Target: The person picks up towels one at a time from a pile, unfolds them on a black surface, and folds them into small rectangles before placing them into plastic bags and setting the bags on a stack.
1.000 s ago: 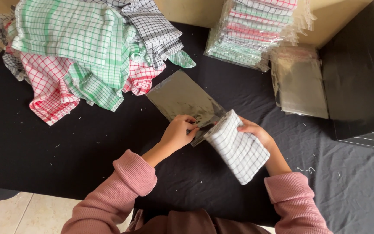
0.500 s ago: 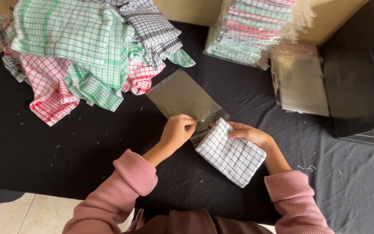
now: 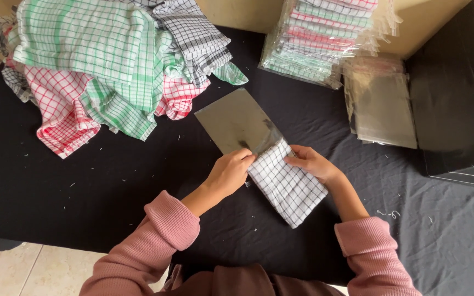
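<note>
Black table cloth; left hand, right hand pinching folded checked cloth at clear bag mouth.

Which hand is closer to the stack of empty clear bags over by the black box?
Right. The right hand holds the far edge of the folded checked cloth, on the side toward the empty clear bags. The left hand grips the cloth's other side, farther from them.
</note>
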